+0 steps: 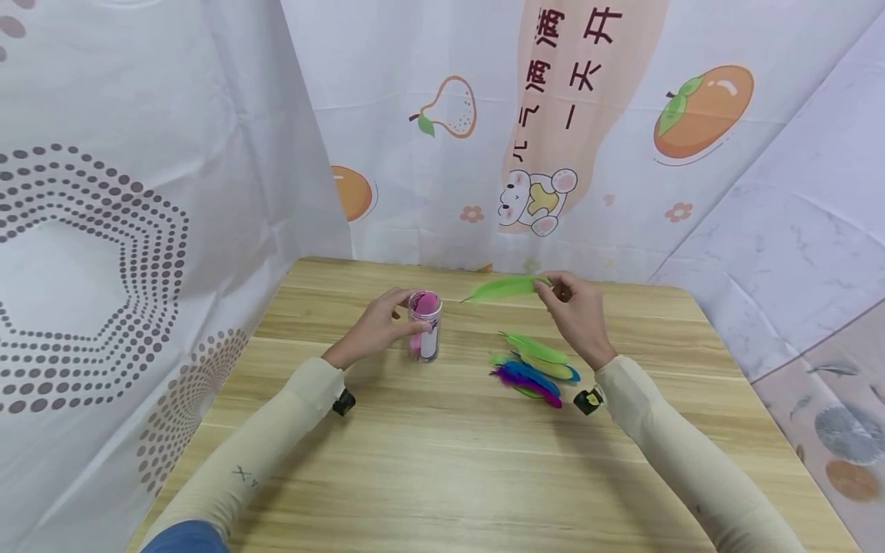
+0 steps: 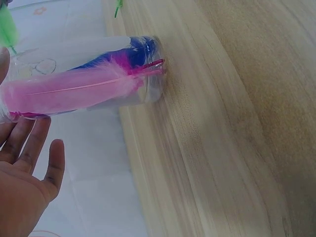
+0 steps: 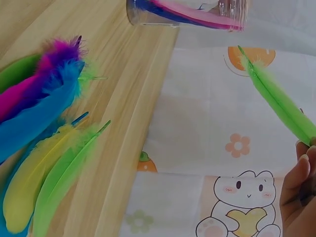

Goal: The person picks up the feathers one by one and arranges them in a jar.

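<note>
The right hand [image 1: 579, 313] pinches the wide end of a green feather [image 1: 505, 288], near the table's [image 1: 442, 476] far edge. The left hand [image 1: 376, 329] holds the jar [image 1: 429, 344]. The feather should be light and bendy; pinch gently there.

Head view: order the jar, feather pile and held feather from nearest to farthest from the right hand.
1. Held feather: pinched in the right hand.
2. Feather pile: lower left of that hand.
3. Jar: farther left, in the left hand.
</note>
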`<state>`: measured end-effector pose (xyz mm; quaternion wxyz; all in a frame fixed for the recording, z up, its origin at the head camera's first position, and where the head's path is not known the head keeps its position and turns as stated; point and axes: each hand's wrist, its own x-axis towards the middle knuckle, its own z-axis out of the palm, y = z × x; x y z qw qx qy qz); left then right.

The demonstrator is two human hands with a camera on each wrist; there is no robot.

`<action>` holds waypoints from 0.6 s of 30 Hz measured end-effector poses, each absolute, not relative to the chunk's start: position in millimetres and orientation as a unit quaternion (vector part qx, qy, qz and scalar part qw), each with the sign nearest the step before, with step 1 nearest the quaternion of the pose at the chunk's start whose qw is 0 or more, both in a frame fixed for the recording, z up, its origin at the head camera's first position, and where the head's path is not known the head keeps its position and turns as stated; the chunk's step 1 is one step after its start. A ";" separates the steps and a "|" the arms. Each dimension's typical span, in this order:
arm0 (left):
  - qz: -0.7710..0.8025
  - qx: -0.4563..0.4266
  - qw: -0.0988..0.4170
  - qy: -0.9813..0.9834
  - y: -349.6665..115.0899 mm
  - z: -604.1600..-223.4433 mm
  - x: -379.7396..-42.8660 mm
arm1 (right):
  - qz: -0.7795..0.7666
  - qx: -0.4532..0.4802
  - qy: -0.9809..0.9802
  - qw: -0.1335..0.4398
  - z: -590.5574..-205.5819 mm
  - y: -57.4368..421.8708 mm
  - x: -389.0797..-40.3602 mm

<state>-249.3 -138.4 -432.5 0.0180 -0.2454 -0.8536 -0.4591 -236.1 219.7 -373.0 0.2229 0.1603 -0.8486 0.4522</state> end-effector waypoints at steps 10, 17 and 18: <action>-0.462 -0.245 0.014 -0.852 -139.0 -430.6 -248.6 | 0.460 0.181 -0.838 0.231 -366.9 210.4 -237.3; -0.464 -0.244 0.010 -0.852 -138.7 -430.9 -248.9 | 0.461 0.185 -0.836 0.235 -364.3 205.7 -237.9; -0.464 -0.244 0.009 -0.852 -138.8 -431.1 -248.9 | 0.461 0.185 -0.835 0.235 -363.9 204.9 -237.7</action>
